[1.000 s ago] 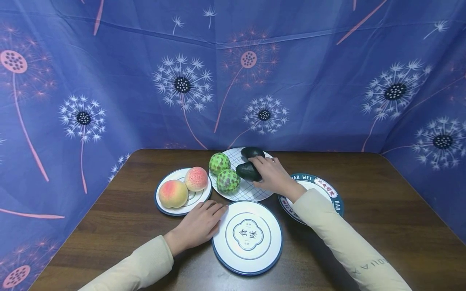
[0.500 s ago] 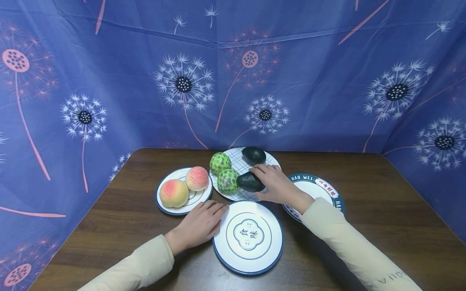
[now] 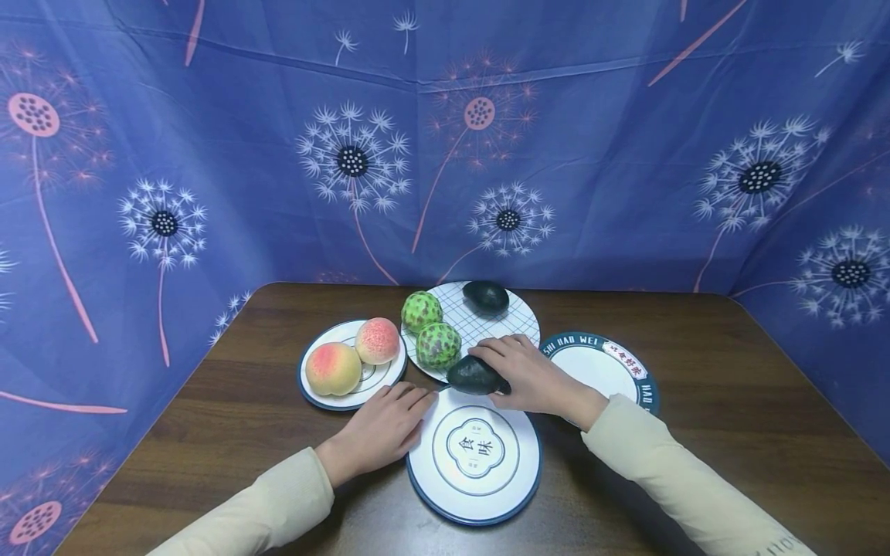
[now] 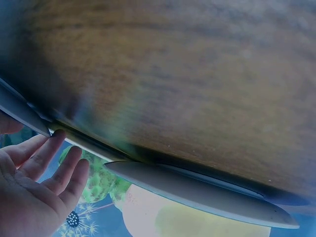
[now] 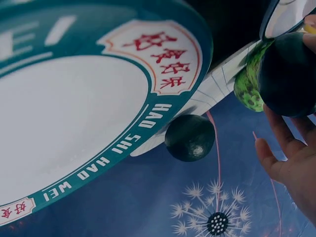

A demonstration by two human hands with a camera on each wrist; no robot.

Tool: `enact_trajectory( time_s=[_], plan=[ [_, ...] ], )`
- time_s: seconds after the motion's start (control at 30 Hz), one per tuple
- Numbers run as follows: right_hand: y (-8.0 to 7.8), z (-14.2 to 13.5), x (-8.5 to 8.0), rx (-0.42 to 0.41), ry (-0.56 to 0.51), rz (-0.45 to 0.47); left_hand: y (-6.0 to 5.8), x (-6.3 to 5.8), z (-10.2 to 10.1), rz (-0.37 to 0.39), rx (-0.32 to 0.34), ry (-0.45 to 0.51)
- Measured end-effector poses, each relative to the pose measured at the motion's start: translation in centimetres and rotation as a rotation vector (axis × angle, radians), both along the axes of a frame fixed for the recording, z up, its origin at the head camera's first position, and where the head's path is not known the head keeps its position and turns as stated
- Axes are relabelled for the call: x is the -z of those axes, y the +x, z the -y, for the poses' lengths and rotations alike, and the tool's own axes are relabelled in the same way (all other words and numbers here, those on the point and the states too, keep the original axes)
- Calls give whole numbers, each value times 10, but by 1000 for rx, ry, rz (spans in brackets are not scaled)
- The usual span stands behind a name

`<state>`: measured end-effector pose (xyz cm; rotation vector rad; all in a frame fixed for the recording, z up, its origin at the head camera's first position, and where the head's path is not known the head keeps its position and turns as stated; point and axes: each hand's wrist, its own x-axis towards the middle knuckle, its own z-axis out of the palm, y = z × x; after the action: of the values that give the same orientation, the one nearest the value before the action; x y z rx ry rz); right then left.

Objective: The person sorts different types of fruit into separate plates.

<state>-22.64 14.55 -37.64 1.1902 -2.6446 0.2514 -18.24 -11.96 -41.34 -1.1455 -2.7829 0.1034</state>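
A dark green avocado (image 3: 476, 376) was held in the right hand (image 3: 531, 374), over the far edge of the blue-rimmed white plate (image 3: 475, 486); contact with that plate could not be determined. The left hand (image 3: 378, 432), fingers loosely extended, rested at the same plate's left rim. Behind, a grid-patterned plate (image 3: 476, 328) bore a second avocado (image 3: 486, 297) and two spotted green fruits (image 3: 438, 345). Two peaches (image 3: 334, 369) occupied a smaller plate (image 3: 342, 335) to the left; a green-rimmed lettered plate (image 3: 598, 371) stood right. All plates were on the wooden table (image 3: 730, 378).
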Motion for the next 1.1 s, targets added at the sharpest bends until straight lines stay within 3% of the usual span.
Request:
enact_trajectory(
  time_s=[0.33,1.1],
  plan=[
    [12,2,4,-76,1,78,-1,0,-1,-1,-3,-7],
    [25,13,6,-179,34,104,-1,-1,0,-7,1,-18]
  ],
)
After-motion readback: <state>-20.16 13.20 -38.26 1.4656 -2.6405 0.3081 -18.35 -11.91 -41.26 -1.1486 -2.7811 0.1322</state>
